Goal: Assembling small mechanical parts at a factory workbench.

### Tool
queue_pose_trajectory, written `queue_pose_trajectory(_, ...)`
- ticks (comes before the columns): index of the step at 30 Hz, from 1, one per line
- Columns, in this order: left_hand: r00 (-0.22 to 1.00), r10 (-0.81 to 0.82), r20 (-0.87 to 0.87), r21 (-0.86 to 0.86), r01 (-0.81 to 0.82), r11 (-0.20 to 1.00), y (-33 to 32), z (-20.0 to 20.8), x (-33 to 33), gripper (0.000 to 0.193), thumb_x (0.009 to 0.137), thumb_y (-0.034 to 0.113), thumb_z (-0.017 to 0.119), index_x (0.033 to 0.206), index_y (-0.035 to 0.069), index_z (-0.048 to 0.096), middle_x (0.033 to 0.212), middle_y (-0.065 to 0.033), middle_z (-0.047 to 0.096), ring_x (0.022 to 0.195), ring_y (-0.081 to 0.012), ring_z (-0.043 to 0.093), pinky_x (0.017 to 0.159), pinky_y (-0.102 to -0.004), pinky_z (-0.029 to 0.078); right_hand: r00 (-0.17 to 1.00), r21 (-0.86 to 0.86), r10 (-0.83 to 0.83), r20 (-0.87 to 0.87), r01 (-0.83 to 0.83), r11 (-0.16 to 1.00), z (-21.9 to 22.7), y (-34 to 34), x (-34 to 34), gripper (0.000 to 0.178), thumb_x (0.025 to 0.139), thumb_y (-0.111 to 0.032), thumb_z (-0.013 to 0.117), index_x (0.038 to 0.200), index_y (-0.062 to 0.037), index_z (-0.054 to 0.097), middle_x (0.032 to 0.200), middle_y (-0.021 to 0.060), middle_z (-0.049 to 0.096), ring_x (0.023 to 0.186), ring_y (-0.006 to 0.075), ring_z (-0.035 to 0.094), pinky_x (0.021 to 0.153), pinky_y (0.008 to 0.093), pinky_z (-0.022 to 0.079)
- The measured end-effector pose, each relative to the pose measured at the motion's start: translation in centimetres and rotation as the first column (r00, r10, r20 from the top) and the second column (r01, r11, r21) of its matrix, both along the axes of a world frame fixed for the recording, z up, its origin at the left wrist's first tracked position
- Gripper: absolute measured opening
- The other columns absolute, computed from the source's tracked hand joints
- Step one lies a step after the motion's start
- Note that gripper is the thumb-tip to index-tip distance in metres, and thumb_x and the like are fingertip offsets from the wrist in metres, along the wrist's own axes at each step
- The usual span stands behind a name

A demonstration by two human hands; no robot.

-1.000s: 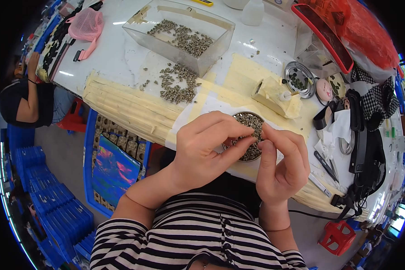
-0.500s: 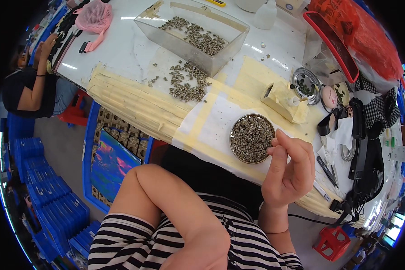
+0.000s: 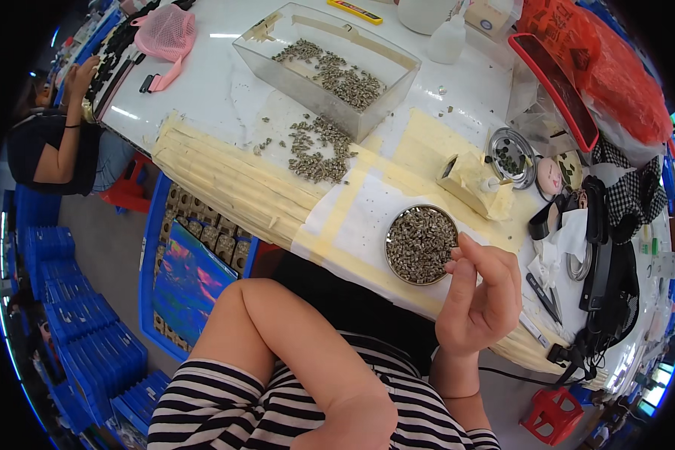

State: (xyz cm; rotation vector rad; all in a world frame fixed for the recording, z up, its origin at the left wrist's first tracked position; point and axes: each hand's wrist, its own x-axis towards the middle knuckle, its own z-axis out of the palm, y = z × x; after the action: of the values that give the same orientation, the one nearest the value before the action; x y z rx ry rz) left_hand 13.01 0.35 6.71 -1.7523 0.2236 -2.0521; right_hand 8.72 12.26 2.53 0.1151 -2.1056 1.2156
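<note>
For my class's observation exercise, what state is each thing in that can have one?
Round metal tin, open, filled with small metal parts.
Clear plastic bin, open, partly filled.
Loose metal parts, scattered outside the bin.
Right hand, fingers curled, any grip unclear.
Left hand, mostly out of frame, unclear.
Round silver dish, open, dark pieces inside.
Red plastic bag, crumpled.
Red-framed device, tilted.
Blue trays, stacked.

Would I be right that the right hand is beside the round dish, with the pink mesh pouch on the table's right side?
Not quite: the head view shows the pink mesh pouch on the table's left side, not its right. The rest stands.
</note>
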Motion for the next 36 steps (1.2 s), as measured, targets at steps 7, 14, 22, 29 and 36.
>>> queue_pose_trajectory(7,0.088,0.938,0.334,-0.161,-0.976,0.149,0.7,-8.4,-2.0,0.059,0.097,0.045,0.052,0.15,0.027,0.035,0.158,0.0044,0.032,0.144,-0.005,0.024,0.12,-0.0455,0.008,0.997,0.063,0.07,0.033,-0.072,0.995,-0.1,0.5,0.3,0.023,0.089,0.01,0.054,0.107,0.0071,0.067,0.089,0.0134,0.061,0.073,0.0145,0.059,0.064,0.0235,0.05)
queue_pose_trajectory(14,-0.211,0.945,-0.249,-0.704,-0.631,-0.326,-7.6,-6.9,-12.5,0.067,0.102,0.043,0.034,0.149,-0.003,0.02,0.153,-0.0249,0.025,0.142,-0.0381,0.029,0.118,-0.0539,0.015,0.998,0.06,0.065,0.027,-0.067,0.996,0.1,0.2,0.2,0.022,0.085,0.01,0.059,0.105,0.0049,0.069,0.085,0.0122,0.063,0.07,0.0148,0.059,0.062,0.0234,0.048)
queue_pose_trajectory(22,-0.291,0.95,-0.11,-0.802,-0.538,-0.258,-7.8,-7.7,-14.0,0.057,0.102,0.033,0.038,0.14,-0.01,0.032,0.144,-0.0228,0.038,0.135,-0.0359,0.039,0.113,-0.0465,0.028,1.0,0.055,0.03,0.009,-0.031,0.998,0.0,-0.2,-0.2,0.025,0.079,0.01,0.069,0.101,0.0012,0.072,0.079,0.0108,0.065,0.064,0.0166,0.06,0.059,0.0237,0.047)
queue_pose_trajectory(29,-0.26,0.937,-0.235,-0.885,-0.341,-0.316,-8.3,-6.4,-13.2,0.039,0.102,0.019,0.034,0.118,-0.007,0.059,0.125,-0.0187,0.056,0.125,-0.0322,0.047,0.109,-0.0431,0.032,1.0,0.018,-0.001,0.008,0.0,1.0,-0.2,-0.3,-0.2,0.024,0.079,0.011,0.068,0.101,0.0022,0.072,0.079,0.0108,0.066,0.066,0.0168,0.06,0.06,0.0239,0.048)
queue_pose_trajectory(36,-0.26,0.935,-0.243,-0.888,-0.328,-0.322,-8.3,-6.4,-13.2,0.037,0.102,0.017,0.033,0.113,-0.005,0.062,0.121,-0.0177,0.059,0.123,-0.0319,0.048,0.108,-0.0437,0.034,1.0,0.046,0.011,0.022,-0.012,0.999,-0.1,-0.4,-0.3,0.023,0.08,0.011,0.067,0.101,0.0028,0.071,0.079,0.0108,0.066,0.067,0.0165,0.061,0.061,0.0238,0.048)
